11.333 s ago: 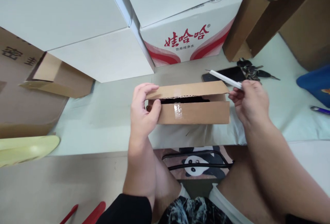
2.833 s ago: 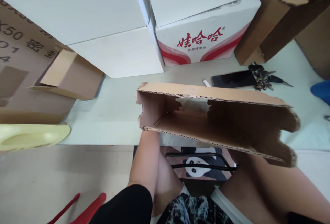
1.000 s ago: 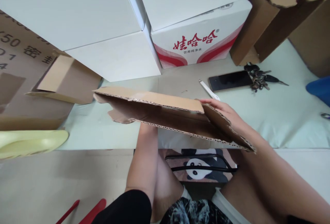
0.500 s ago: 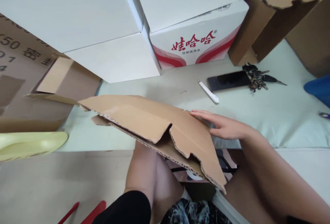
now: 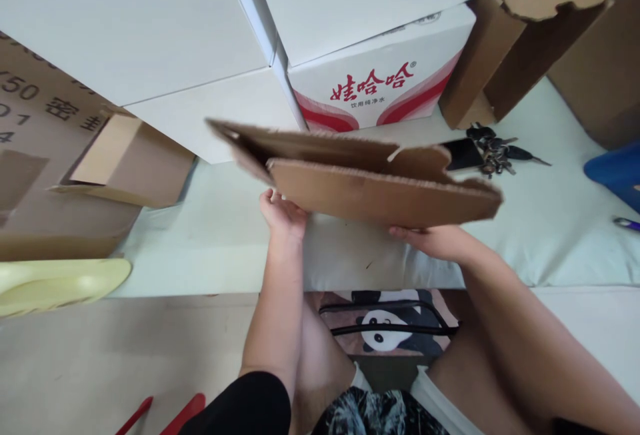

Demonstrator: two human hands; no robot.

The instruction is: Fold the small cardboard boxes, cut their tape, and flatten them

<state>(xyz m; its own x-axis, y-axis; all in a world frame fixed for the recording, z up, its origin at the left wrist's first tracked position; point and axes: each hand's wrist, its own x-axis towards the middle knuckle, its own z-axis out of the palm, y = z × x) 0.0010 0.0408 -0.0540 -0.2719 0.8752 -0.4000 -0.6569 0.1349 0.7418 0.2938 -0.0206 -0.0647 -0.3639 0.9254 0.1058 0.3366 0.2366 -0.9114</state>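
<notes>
A flattened brown cardboard box (image 5: 370,181) hangs in the air in front of me, tilted up over the pale green mat (image 5: 220,221). My left hand (image 5: 283,211) grips its lower left edge from underneath, fingers curled on the cardboard. My right hand (image 5: 433,240) holds the lower right part from below, with most of its fingers hidden behind the flap. The box hides the white pen and part of the black phone (image 5: 463,153).
White cartons (image 5: 175,41) and a red-printed water carton (image 5: 375,81) are stacked at the back. An open brown carton (image 5: 515,28) stands at the right, with keys (image 5: 493,155) beside the phone. Brown cardboard (image 5: 115,161), a yellow slipper (image 5: 55,281), and a panda bag (image 5: 385,321) lie nearby.
The flattened box has swung up from a low slant by my knees to a raised position over the mat. My right hand went from lying flat on top to holding it underneath.
</notes>
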